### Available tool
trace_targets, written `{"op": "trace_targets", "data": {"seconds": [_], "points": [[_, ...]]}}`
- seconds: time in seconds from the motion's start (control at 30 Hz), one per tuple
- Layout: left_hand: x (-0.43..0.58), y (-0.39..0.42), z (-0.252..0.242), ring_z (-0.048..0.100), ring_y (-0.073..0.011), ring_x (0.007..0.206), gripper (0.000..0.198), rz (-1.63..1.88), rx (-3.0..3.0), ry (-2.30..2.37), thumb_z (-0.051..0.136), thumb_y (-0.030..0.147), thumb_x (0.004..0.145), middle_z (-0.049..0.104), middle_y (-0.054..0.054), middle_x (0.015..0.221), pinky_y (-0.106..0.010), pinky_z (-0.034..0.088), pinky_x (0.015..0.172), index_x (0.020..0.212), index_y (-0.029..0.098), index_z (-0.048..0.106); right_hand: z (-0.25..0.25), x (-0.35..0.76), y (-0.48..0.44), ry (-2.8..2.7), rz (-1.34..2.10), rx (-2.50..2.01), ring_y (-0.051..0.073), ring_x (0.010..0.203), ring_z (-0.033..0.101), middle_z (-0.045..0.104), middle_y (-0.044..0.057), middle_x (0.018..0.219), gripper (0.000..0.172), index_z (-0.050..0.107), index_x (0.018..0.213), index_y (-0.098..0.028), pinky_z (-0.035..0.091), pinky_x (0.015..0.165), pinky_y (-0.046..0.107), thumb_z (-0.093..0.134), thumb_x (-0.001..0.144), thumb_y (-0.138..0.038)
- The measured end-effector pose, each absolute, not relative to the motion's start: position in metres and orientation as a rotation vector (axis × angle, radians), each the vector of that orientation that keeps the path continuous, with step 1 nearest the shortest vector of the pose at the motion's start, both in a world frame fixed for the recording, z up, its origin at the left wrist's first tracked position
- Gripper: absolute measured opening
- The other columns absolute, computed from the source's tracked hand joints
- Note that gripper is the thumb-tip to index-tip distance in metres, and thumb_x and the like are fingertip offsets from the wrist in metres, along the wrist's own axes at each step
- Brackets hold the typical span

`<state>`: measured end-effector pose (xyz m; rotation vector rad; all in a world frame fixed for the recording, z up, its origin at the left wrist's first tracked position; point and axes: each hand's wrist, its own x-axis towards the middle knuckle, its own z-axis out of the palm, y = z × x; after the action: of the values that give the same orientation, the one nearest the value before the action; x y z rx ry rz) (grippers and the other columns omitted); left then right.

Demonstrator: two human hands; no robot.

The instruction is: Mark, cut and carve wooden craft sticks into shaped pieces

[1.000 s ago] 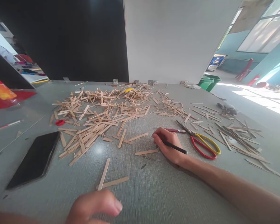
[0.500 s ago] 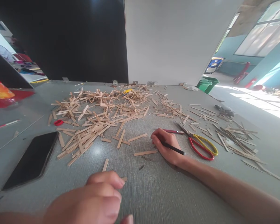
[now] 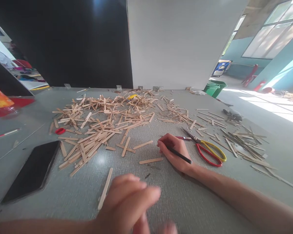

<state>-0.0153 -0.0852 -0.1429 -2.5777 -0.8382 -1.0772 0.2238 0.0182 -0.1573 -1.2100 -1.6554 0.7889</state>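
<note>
My right hand (image 3: 173, 152) rests on the grey table (image 3: 185, 201), closed around a dark pencil (image 3: 179, 156) whose tip points left toward a single wooden stick (image 3: 150, 160). My left hand (image 3: 129, 204) hovers low at the near edge, fingers stretched forward and blurred by motion, nothing visibly in it. It partly covers a loose stick (image 3: 104, 188) lying on the table. A large heap of wooden craft sticks (image 3: 102, 120) spreads across the middle and back of the table.
Red and yellow-handled scissors (image 3: 205, 148) lie just right of my right hand. A black phone (image 3: 30, 170) lies at the left. A small red ring (image 3: 60, 130) sits by the heap. Thin stick offcuts (image 3: 244, 143) are scattered at the right. A white board (image 3: 175, 42) stands behind.
My left hand has risen from the bottom edge and moved rightward and forward over the near sticks, its fingers now extended. The right hand with the pencil has stayed put.
</note>
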Motion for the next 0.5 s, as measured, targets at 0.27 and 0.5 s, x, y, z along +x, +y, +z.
{"op": "trace_targets", "data": {"seconds": [0.27,0.5], "points": [[0.016,-0.049,-0.146,0.071,-0.0364,0.109,0.033,-0.302,-2.652,-0.905,0.045,0.005,0.093,0.075,-0.021,0.117,-0.058,0.059,0.088,0.115,0.007,0.07,-0.147,0.223,0.021,-1.626,1.362,-1.156,0.011,0.043,0.053,0.061,-0.005,0.055,0.032,0.057,0.075,-0.022,0.04,0.04,0.022,0.077,0.087,-0.044],[0.015,-0.052,-0.156,0.07,-0.0381,0.116,0.037,-0.329,-2.64,-0.89,0.04,0.014,0.1,0.074,-0.025,0.121,-0.053,0.057,0.089,0.119,0.003,0.069,-0.148,0.216,0.019,-1.699,1.449,-1.279,0.008,0.035,0.05,0.062,-0.003,0.052,0.032,0.058,0.067,-0.021,0.034,0.033,0.019,0.067,0.093,-0.035]]}}
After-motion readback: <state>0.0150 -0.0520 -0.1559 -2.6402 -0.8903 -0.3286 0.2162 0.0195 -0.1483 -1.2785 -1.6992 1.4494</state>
